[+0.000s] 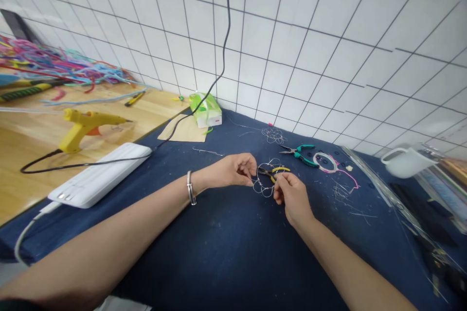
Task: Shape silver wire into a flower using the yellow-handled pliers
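Observation:
My left hand (235, 170) and my right hand (292, 197) meet over the dark blue cloth (219, 243), both pinched on a small looped wire flower piece (263, 186). The left fingers grip its left edge and the right fingers grip its right side. Yellow-handled pliers (274, 171) lie right behind the piece, touching or nearly touching it. A silver bangle (190, 187) circles my left wrist.
Teal-handled pliers (301, 153) and a coil of wire (324, 162) lie behind my hands, and another wire flower (273, 135) lies further back. A white power strip (98, 175), a yellow glue gun (83, 126) and a tissue pack (207, 109) sit at the left. A white cup (404, 161) stands at the right.

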`<state>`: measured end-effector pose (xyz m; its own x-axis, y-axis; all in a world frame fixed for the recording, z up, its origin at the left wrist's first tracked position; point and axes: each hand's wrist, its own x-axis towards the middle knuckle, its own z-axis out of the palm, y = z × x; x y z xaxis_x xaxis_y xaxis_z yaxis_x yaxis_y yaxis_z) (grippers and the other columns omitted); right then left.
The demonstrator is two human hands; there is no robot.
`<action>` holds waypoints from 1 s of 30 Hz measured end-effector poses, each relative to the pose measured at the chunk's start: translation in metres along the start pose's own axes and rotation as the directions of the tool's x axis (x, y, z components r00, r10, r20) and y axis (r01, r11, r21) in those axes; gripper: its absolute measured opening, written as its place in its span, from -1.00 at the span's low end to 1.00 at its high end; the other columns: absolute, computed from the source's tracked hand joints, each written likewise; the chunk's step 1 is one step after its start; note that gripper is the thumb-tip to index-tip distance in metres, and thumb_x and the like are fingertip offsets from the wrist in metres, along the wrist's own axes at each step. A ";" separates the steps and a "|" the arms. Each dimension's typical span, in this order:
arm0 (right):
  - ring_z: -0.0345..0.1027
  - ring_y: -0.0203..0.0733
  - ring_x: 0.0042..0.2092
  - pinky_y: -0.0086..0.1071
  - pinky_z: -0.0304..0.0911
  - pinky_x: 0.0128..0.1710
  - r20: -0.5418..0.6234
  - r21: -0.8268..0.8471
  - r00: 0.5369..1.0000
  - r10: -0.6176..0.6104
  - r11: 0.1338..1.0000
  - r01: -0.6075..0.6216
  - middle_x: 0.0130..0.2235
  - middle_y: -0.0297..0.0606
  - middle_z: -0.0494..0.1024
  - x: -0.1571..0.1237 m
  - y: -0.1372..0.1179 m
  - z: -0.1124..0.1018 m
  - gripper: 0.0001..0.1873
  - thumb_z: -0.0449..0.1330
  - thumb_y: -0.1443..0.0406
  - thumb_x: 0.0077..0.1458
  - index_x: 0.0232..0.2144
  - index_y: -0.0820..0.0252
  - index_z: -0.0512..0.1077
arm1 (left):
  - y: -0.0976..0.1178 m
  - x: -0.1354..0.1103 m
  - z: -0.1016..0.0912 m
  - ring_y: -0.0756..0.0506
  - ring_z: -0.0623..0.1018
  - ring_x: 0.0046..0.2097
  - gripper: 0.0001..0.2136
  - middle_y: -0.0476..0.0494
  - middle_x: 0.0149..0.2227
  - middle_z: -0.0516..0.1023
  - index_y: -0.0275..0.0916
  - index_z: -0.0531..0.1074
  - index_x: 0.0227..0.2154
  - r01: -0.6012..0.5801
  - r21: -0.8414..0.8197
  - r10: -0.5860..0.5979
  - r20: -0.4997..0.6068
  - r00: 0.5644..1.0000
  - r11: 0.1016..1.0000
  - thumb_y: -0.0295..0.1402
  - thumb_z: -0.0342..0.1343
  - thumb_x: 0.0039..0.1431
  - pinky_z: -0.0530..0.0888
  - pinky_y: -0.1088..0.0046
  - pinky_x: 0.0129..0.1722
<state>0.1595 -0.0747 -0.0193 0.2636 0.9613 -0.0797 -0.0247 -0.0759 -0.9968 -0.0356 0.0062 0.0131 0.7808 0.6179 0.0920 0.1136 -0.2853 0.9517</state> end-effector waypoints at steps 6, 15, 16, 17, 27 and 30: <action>0.17 -0.41 -0.63 -0.54 0.03 -0.73 0.010 0.008 1.000 -0.002 1.000 0.002 -0.60 -0.43 0.33 0.000 0.000 0.000 -0.75 0.11 0.10 -0.03 -0.45 0.18 0.31 | 0.001 0.001 0.001 0.01 0.43 -0.33 -0.88 -0.08 -0.35 0.44 -0.28 0.40 -0.45 -0.157 0.405 0.179 -0.018 0.984 0.901 -0.34 0.16 -0.03 0.37 0.49 -0.32; 0.17 -0.41 -0.64 -0.55 0.03 -0.73 0.005 -0.014 1.000 -0.007 1.000 0.007 -0.62 -0.43 0.33 -0.001 0.000 0.000 -0.74 0.11 0.09 -0.04 -0.45 0.18 0.31 | 0.005 0.001 0.000 -0.06 0.44 -0.16 -0.85 -0.16 -0.24 0.45 -0.28 0.40 -0.54 -0.226 0.483 0.280 -0.043 0.959 0.846 -0.31 0.14 0.00 0.36 0.39 -0.16; 0.17 -0.41 -0.64 -0.54 0.03 -0.73 0.010 -0.019 1.000 -0.008 1.000 0.009 -0.62 -0.43 0.32 0.000 0.000 0.000 -0.73 0.11 0.09 -0.04 -0.45 0.18 0.31 | 0.005 0.001 0.001 -0.06 0.43 -0.15 -0.85 -0.16 -0.23 0.46 -0.28 0.40 -0.54 -0.223 0.488 0.284 -0.052 0.957 0.844 -0.31 0.13 0.01 0.36 0.39 -0.15; 0.18 -0.41 -0.64 -0.54 0.04 -0.73 0.015 -0.023 1.000 -0.010 1.000 0.010 -0.62 -0.43 0.32 0.000 0.000 0.000 -0.73 0.11 0.08 -0.04 -0.45 0.18 0.31 | 0.005 0.001 0.001 -0.06 0.43 -0.14 -0.85 -0.15 -0.23 0.47 -0.28 0.40 -0.55 -0.222 0.494 0.289 -0.062 0.955 0.841 -0.31 0.12 0.02 0.36 0.38 -0.14; 0.19 -0.41 -0.63 -0.55 0.05 -0.73 0.027 -0.064 0.999 -0.025 0.998 0.027 -0.61 -0.42 0.32 -0.001 0.000 0.001 -0.71 0.10 0.07 -0.03 -0.46 0.19 0.32 | 0.006 -0.002 0.003 -0.05 0.45 -0.10 -0.80 -0.13 -0.28 0.51 -0.26 0.37 -0.52 -0.251 0.594 0.345 -0.048 0.937 0.764 -0.30 -0.02 0.14 0.38 0.39 -0.13; 0.18 -0.41 -0.64 -0.55 0.05 -0.73 0.024 -0.061 0.999 -0.026 0.998 0.027 -0.61 -0.42 0.32 -0.001 0.000 0.001 -0.72 0.10 0.08 -0.03 -0.46 0.19 0.32 | 0.005 -0.001 0.002 -0.05 0.44 -0.08 -0.82 -0.12 -0.27 0.51 -0.25 0.37 -0.49 -0.256 0.574 0.344 -0.047 0.938 0.778 -0.31 -0.02 0.14 0.37 0.38 -0.12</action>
<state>0.1583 -0.0757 -0.0193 0.2408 0.9691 -0.0538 0.0415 -0.0657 -0.9970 -0.0348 0.0032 0.0170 0.7424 0.5159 0.4274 0.2410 -0.8009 0.5481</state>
